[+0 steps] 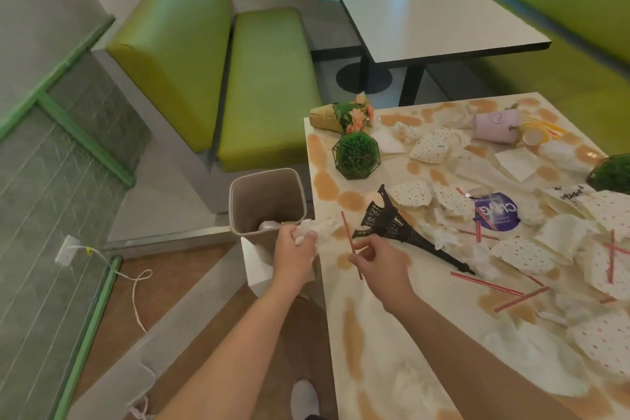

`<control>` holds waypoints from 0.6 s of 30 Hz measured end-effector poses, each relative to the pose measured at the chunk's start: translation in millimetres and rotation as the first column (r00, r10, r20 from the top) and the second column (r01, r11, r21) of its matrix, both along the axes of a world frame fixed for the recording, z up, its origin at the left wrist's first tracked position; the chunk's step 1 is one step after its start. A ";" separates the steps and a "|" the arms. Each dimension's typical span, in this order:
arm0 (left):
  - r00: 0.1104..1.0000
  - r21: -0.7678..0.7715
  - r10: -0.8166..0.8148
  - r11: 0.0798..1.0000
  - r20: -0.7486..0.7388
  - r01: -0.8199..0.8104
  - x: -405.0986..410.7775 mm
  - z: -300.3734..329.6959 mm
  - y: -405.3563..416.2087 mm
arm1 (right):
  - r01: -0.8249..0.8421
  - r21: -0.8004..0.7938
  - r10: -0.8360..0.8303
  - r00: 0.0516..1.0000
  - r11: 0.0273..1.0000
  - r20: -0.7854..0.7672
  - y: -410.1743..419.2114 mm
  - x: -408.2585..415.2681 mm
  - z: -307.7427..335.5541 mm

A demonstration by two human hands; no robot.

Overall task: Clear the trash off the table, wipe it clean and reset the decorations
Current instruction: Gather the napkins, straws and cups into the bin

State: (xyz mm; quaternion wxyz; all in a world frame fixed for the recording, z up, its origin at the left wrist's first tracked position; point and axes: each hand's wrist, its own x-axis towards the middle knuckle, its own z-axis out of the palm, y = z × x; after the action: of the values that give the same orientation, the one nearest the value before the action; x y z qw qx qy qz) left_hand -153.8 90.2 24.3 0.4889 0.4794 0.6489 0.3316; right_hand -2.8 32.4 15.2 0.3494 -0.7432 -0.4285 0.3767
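Note:
My left hand [295, 249] grips a crumpled white napkin [315, 230] over the near rim of the beige trash bin [238, 208], which stands at the table's left edge. My right hand [380, 262] pinches a red straw [348, 235] just above the stained table [375, 334]. A black Eiffel Tower model [395, 223] lies on its side right beside that hand. Spotted paper plates [436, 147], more red straws [485, 283] and crumpled napkins litter the table to the right.
A green ball plant in a wire holder [357, 155] and a flower bouquet [344, 116] sit at the table's far left corner. A tipped pink cup [497, 126] lies at the far side. Green booth benches [266, 85] and a second table [426, 3] stand beyond.

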 end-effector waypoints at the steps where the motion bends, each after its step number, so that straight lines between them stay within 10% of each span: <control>1: 1.000 0.020 0.022 1.000 -0.018 -0.022 -8.0 0.9 9.5 | 0.000 -0.014 0.000 1.000 1.000 -0.005 10.0 -6.7 0.4; 18: 0.968 -0.072 -0.046 0.997 -0.248 0.029 -80.8 -50.2 169.7 | 0.034 -0.132 -0.039 0.999 0.991 -0.032 142.5 -82.5 -36.7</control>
State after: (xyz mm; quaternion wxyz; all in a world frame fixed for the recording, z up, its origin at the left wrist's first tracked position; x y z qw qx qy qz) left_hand -234.6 259.9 -25.9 0.4259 0.5126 0.7069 0.2370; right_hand -85.2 174.9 -21.5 0.3141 -0.7657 -0.3830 0.4104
